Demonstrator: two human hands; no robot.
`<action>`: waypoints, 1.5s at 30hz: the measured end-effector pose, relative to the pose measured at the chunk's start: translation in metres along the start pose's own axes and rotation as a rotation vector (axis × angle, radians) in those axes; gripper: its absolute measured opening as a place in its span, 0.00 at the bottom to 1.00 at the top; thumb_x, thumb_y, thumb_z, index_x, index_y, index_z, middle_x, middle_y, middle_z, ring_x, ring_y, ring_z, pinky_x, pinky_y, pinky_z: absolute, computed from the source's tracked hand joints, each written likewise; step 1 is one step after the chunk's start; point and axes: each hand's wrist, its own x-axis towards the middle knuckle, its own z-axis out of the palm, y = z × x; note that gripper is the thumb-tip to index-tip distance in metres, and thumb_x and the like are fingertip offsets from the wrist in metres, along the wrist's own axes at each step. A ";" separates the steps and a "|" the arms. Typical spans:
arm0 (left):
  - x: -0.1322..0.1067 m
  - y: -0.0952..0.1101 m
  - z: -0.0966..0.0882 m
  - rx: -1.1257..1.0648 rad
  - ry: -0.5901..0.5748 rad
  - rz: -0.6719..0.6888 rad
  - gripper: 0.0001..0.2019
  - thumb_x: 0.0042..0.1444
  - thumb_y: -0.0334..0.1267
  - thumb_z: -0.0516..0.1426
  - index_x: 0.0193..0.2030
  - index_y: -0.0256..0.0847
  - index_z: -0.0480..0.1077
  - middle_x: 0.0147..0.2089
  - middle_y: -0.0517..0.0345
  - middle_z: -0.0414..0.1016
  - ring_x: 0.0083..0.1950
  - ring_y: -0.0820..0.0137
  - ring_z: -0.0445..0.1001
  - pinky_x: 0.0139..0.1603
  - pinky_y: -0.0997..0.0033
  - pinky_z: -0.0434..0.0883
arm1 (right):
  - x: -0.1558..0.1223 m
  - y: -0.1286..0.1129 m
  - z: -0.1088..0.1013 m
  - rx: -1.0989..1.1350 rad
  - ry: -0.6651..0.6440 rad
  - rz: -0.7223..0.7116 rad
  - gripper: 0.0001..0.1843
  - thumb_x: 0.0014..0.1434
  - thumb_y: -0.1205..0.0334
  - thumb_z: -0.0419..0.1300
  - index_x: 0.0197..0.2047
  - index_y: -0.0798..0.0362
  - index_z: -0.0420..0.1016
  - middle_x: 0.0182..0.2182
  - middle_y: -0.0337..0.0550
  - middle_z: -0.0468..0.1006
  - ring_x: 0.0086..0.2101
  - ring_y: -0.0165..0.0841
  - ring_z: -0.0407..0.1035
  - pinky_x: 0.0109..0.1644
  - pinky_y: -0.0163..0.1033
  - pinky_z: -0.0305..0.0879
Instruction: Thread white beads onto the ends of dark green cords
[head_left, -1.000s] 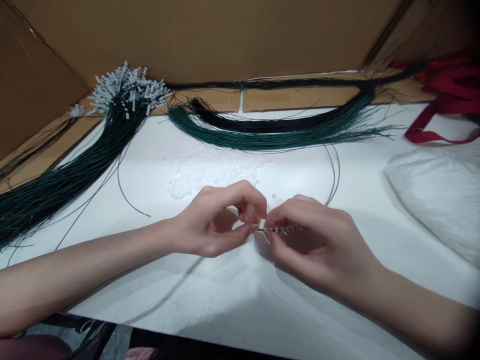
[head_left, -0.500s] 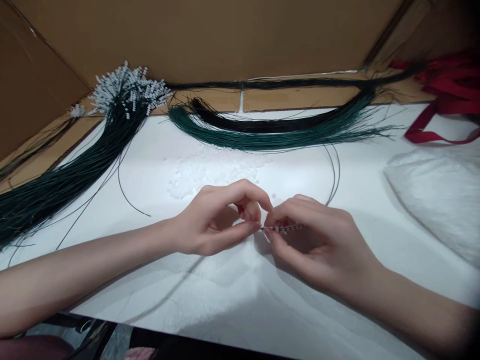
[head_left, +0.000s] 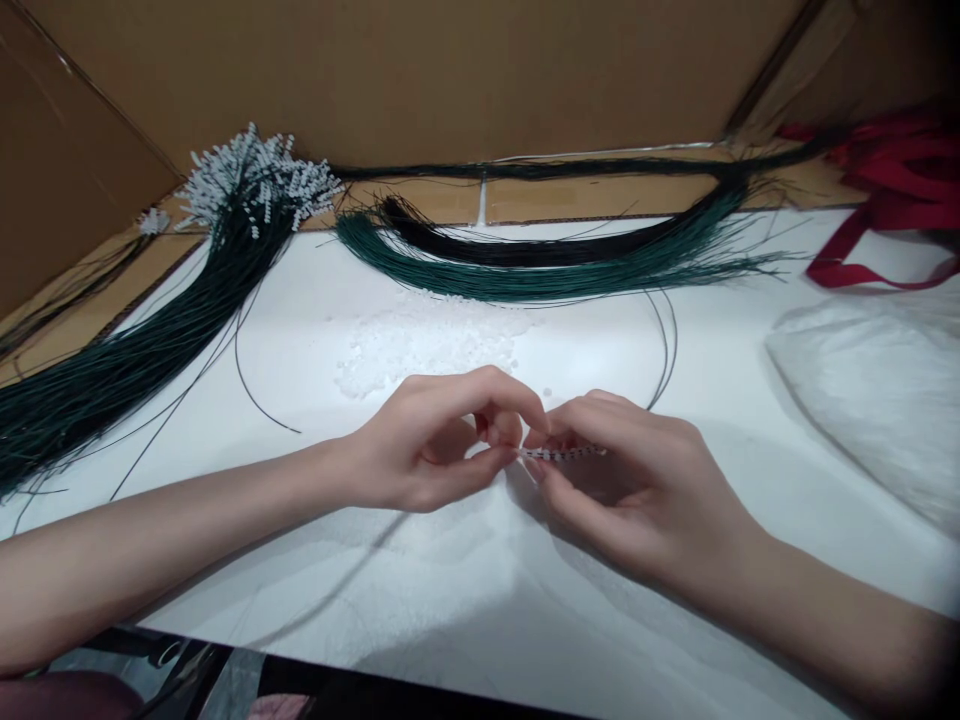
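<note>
Between my two hands runs a thin dark wire strung with small white beads, a beaded wire (head_left: pixel 562 455). My left hand (head_left: pixel 442 440) pinches its left end between thumb and fingers. My right hand (head_left: pixel 637 465) is closed around the beaded part, with thumb and index finger at the left and the rest partly hidden in the palm. The fingertips of both hands almost meet. Just beyond my left hand lies a spread of loose white beads (head_left: pixel 427 345) on the white tabletop (head_left: pixel 720 360).
At the left lies a thick bundle of dark green wires (head_left: pixel 172 330) with white beaded ends (head_left: pixel 255 180). Bare green wires (head_left: pixel 525 282) and black wires (head_left: pixel 517 248) curve along the back. Red ribbon (head_left: pixel 862 250) and a clear plastic bag (head_left: pixel 877 390) are at right. Cardboard walls (head_left: pixel 450 80) stand behind.
The beaded wire has shifted slightly and more of its beads show between my right thumb and index finger. Both hands stay nearly in place.
</note>
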 end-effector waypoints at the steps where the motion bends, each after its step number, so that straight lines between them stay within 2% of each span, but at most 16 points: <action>1: 0.000 0.000 0.000 0.001 0.003 0.001 0.10 0.58 0.28 0.58 0.47 0.38 0.69 0.36 0.54 0.75 0.33 0.73 0.74 0.26 0.78 0.69 | 0.000 0.000 0.000 -0.001 -0.004 0.006 0.06 0.55 0.73 0.60 0.32 0.53 0.70 0.26 0.35 0.72 0.28 0.27 0.64 0.34 0.36 0.59; 8: -0.001 0.001 0.000 0.029 0.012 0.028 0.13 0.55 0.24 0.58 0.47 0.38 0.68 0.37 0.53 0.74 0.34 0.72 0.75 0.28 0.77 0.70 | 0.000 -0.001 -0.001 0.003 -0.043 0.013 0.07 0.56 0.73 0.60 0.30 0.53 0.69 0.24 0.35 0.70 0.28 0.28 0.62 0.35 0.37 0.58; 15: 0.000 0.001 -0.002 0.036 -0.029 0.032 0.14 0.55 0.24 0.57 0.47 0.39 0.68 0.37 0.54 0.74 0.28 0.77 0.69 0.20 0.80 0.63 | 0.000 0.001 -0.001 -0.006 -0.058 -0.003 0.08 0.57 0.73 0.59 0.29 0.54 0.67 0.23 0.34 0.67 0.28 0.28 0.60 0.35 0.37 0.56; 19: 0.000 0.001 -0.002 0.054 -0.031 0.054 0.14 0.53 0.23 0.58 0.46 0.39 0.68 0.36 0.55 0.73 0.32 0.73 0.73 0.25 0.77 0.68 | -0.002 0.002 -0.002 -0.009 -0.060 -0.025 0.08 0.58 0.73 0.60 0.29 0.54 0.67 0.23 0.34 0.67 0.27 0.27 0.60 0.35 0.37 0.55; 25: 0.000 0.001 -0.002 0.051 -0.035 0.064 0.14 0.53 0.22 0.58 0.45 0.38 0.67 0.36 0.55 0.72 0.32 0.73 0.72 0.29 0.74 0.70 | -0.002 0.002 -0.001 -0.011 -0.061 -0.030 0.08 0.59 0.72 0.60 0.29 0.54 0.67 0.23 0.34 0.67 0.27 0.27 0.60 0.36 0.38 0.56; 32: -0.001 -0.005 0.000 0.053 -0.037 0.158 0.12 0.55 0.25 0.58 0.46 0.38 0.66 0.35 0.56 0.74 0.28 0.75 0.69 0.27 0.75 0.67 | 0.000 0.000 -0.002 -0.018 -0.088 -0.004 0.05 0.57 0.71 0.61 0.31 0.53 0.70 0.23 0.35 0.68 0.27 0.30 0.63 0.35 0.39 0.56; 37: -0.001 -0.005 0.001 0.037 -0.051 0.155 0.12 0.55 0.25 0.58 0.46 0.38 0.67 0.33 0.56 0.73 0.26 0.77 0.65 0.25 0.77 0.64 | 0.001 0.000 -0.002 -0.027 -0.085 -0.025 0.07 0.56 0.71 0.60 0.30 0.52 0.68 0.22 0.36 0.69 0.28 0.32 0.63 0.35 0.40 0.57; 41: 0.000 -0.003 0.000 0.027 -0.059 0.144 0.11 0.54 0.24 0.58 0.44 0.37 0.66 0.34 0.54 0.74 0.27 0.76 0.67 0.23 0.78 0.62 | 0.000 0.001 -0.002 -0.037 -0.098 -0.031 0.07 0.56 0.71 0.61 0.30 0.52 0.68 0.23 0.35 0.68 0.28 0.31 0.63 0.35 0.40 0.56; 45: 0.000 -0.002 0.000 0.023 -0.074 0.113 0.10 0.54 0.25 0.57 0.42 0.37 0.65 0.35 0.54 0.74 0.23 0.80 0.62 0.21 0.79 0.59 | -0.001 0.002 -0.002 -0.044 -0.099 -0.039 0.06 0.56 0.71 0.61 0.30 0.52 0.69 0.23 0.36 0.68 0.28 0.32 0.63 0.35 0.40 0.56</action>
